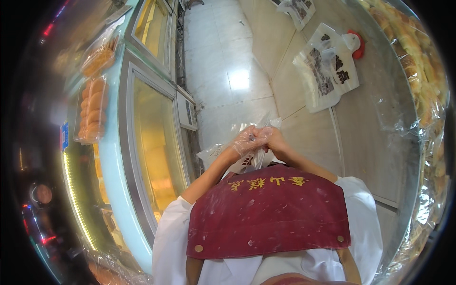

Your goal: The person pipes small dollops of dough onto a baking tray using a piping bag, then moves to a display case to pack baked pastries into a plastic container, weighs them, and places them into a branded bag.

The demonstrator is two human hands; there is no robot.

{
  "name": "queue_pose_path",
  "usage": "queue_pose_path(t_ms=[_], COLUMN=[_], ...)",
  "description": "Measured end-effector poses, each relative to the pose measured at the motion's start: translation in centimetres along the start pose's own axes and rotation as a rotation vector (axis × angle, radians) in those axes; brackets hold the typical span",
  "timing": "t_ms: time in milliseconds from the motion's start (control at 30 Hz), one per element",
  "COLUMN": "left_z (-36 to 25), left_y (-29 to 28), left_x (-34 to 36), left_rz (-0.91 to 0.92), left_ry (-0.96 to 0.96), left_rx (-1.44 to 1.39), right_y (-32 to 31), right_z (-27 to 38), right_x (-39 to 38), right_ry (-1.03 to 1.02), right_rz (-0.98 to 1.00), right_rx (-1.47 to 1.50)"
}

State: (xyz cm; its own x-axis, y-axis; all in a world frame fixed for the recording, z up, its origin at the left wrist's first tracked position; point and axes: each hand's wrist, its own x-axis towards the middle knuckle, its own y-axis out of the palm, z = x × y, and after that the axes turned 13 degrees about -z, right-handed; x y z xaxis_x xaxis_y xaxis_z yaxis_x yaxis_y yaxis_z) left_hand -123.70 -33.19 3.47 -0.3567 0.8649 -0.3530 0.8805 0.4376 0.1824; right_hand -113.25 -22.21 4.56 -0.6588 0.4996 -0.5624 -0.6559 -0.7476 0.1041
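Both of my hands are together in front of my dark red apron (pixel 266 216), near the middle of the view. My left hand (pixel 244 141), in a thin clear plastic glove, is closed on a thin see-through plastic bag (pixel 242 165) with dark print. Touching it, my right hand (pixel 270 137) is closed at the gathered top of the same bag. The bag's sides spread out below and beyond my fingers. What is inside it, if anything, is hidden by my hands and the apron.
A pale blue display counter with glass doors (pixel 154 137) runs along my left, with packed buns (pixel 92 109) on top. Printed plastic bags (pixel 327 71) hang at a beige panel on the right, beside a red object (pixel 359 45). Plastic-covered bread (pixel 412 71) lines the far right.
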Motion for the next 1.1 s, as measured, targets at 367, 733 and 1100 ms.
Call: queue_pose_path(t_ms=[367, 733, 1100], left_z=[1.2, -5.4, -15.0], left_y=[-3.5, -10.0, -11.5], left_x=[-0.4, -4.3, -5.1], left_rz=[-0.519, -0.756, -0.388], left_ry=[0.022, 0.033, 0.334], left_rx=[-0.711, -1.039, -0.438], right_y=[-3.1, -8.2, 5.1], right_z=[-1.7, 0.4, 10.0], right_x=[1.3, 1.9, 3.9], right_ry=[-0.219, -0.395, -1.078], right_rz=[-0.073, -0.438, -0.055], right_rx=[-0.299, -0.857, -0.848])
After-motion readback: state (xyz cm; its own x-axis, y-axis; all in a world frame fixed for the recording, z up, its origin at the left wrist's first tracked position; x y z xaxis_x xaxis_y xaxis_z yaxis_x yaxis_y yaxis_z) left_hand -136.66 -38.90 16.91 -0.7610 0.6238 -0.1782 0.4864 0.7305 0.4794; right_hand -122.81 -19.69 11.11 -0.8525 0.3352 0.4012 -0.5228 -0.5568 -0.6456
